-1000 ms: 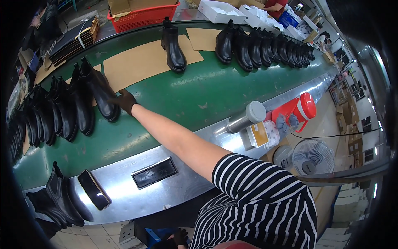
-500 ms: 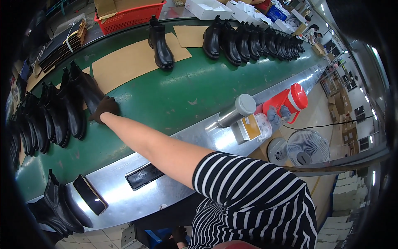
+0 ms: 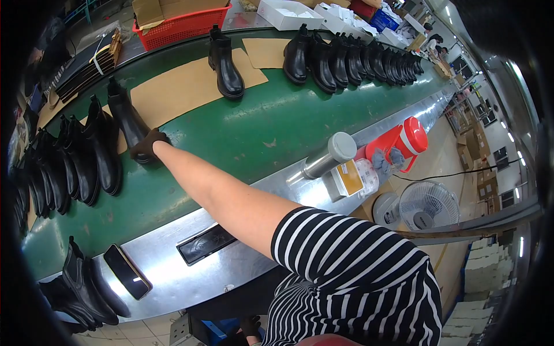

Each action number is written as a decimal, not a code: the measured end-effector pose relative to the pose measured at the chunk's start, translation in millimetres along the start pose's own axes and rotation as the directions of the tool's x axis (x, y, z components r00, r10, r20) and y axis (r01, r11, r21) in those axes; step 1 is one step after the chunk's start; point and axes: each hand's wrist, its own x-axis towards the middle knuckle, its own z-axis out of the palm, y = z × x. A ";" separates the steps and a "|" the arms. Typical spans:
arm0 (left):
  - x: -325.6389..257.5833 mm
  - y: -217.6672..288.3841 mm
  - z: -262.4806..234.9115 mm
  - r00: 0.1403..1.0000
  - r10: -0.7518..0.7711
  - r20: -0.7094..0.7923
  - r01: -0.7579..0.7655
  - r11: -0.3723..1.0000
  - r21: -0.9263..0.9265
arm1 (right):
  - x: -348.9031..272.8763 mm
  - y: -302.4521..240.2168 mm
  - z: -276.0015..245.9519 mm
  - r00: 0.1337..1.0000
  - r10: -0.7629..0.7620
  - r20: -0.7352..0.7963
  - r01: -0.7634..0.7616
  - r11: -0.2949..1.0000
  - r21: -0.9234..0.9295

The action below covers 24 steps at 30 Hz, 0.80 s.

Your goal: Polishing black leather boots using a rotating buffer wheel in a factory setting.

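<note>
Okay, head view: right hand (image 3: 150, 145), dark-gloved, clamped around the toe of a black boot (image 3: 127, 117) — toe mostly covered, fingertips hard to make out. Boot's at the right end of the left row on the green surface (image 3: 213, 144), beside brown cardboard (image 3: 173, 87). Left hand (image 3: 250, 326), well apart, low and dark — can't tell whether it's gripping; forearm cut off.

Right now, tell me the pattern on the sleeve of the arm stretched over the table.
Black-and-white stripes on the sleeve; best seen in the head view.
</note>
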 end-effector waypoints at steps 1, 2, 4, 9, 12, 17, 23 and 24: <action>0.8 0.6 1.2 1.000 0.007 0.001 -0.007 1.000 -0.031 | 4.1 2.2 -0.2 1.000 -0.003 0.029 0.003 1.000 0.029; 1.9 1.2 2.6 1.000 0.014 0.002 -0.014 0.998 -0.061 | 7.9 6.6 -2.0 0.998 -0.045 0.045 0.041 0.996 0.077; 2.2 2.6 5.7 1.000 0.009 -0.011 -0.010 0.996 -0.086 | 13.5 11.7 -2.5 0.993 -0.073 0.090 0.058 0.986 0.157; -8.1 12.1 12.9 0.998 0.013 -0.056 -0.017 0.997 -0.074 | 19.4 18.4 0.1 0.995 -0.088 0.044 0.077 0.975 0.211; -12.2 18.1 15.5 0.996 -0.034 -0.082 0.028 0.997 -0.078 | 20.1 19.2 3.4 0.996 -0.086 0.015 0.082 0.978 0.192; -13.0 22.1 20.7 0.997 -0.027 -0.067 0.021 0.996 -0.090 | 19.3 19.5 6.5 0.995 -0.093 -0.024 0.095 0.989 0.115; -13.2 27.7 21.6 0.995 -0.051 -0.090 0.047 0.998 -0.053 | 22.2 22.2 4.2 0.995 -0.089 0.045 0.080 0.981 0.175; -11.6 26.7 20.1 0.995 -0.063 -0.076 0.059 0.996 -0.060 | 23.7 23.4 3.7 0.994 -0.094 0.051 0.082 0.976 0.203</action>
